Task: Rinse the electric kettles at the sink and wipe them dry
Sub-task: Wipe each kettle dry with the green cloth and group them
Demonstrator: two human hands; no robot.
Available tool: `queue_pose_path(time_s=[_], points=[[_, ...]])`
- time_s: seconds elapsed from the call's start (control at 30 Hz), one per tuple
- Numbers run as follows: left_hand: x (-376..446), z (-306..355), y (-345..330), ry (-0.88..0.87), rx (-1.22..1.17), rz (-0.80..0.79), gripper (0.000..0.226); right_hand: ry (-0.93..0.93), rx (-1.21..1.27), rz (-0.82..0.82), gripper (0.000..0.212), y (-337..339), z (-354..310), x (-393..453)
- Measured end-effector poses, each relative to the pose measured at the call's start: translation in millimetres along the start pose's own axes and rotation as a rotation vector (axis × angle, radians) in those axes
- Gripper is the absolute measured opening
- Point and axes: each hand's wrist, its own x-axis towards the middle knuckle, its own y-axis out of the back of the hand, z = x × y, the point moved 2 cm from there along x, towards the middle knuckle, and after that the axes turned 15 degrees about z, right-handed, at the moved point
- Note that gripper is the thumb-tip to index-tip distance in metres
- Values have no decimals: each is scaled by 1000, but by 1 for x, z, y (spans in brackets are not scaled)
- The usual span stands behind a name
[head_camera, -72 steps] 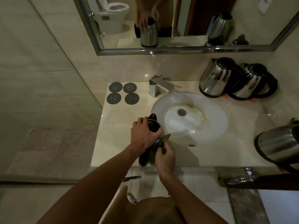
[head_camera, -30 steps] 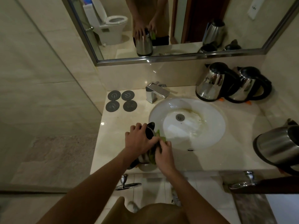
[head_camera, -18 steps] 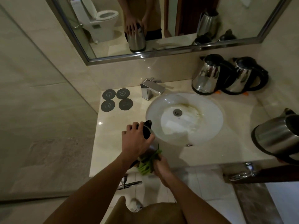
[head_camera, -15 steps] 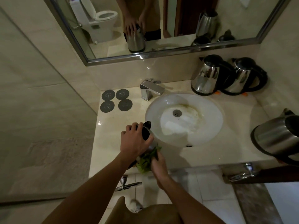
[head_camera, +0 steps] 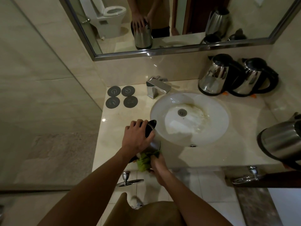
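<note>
A steel electric kettle [head_camera: 152, 141] with a black lid stands on the counter at the sink's near-left rim. My left hand [head_camera: 136, 138] grips its top from above. My right hand [head_camera: 157, 162] holds a bunched green cloth [head_camera: 144, 161] against the kettle's lower near side, at the counter's front edge. Most of the kettle's body is hidden by my hands. Two more steel kettles [head_camera: 214, 75] [head_camera: 254, 77] stand side by side at the back right. Another kettle [head_camera: 281, 141] sits at the right edge of the counter.
The white oval sink [head_camera: 215, 128] has a stained bowl, with a chrome faucet [head_camera: 157, 88] behind it. Several round dark kettle bases [head_camera: 121, 97] lie at the back left. A mirror [head_camera: 179, 22] spans the wall. Chrome drawer handles [head_camera: 128, 179] show below the counter.
My right hand has slid the green cloth down from the kettle's upper side to its lower near side. My left hand keeps its grip on the top.
</note>
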Motion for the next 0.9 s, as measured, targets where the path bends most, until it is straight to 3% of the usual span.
queue_pose_path(time_s=[0.1, 0.17, 0.3, 0.43, 0.57, 0.77, 0.9], points=[[0, -1, -1, -1, -6, -1, 68, -28, -11, 86, 22, 19, -10, 4], [1, -2, -2, -2, -7, -5, 70, -120, -12, 55, 32, 35, -18, 8], [0, -2, -1, -9, -13, 9, 72, -245, -37, -269, 35, 65, -34, 4], [0, 0, 0, -8, -20, 26, 70, -123, -346, -471, 15, 66, -40, -10], [-1, 0, 0, -4, -27, 27, 70, 98, -361, -291, 39, 50, -42, -1], [-1, 0, 2, -2, -33, 32, 70, 202, 14, 116, 24, 58, -38, 20], [-1, 0, 1, -7, -25, 39, 69, 207, 151, 253, 10, 48, -33, 28]])
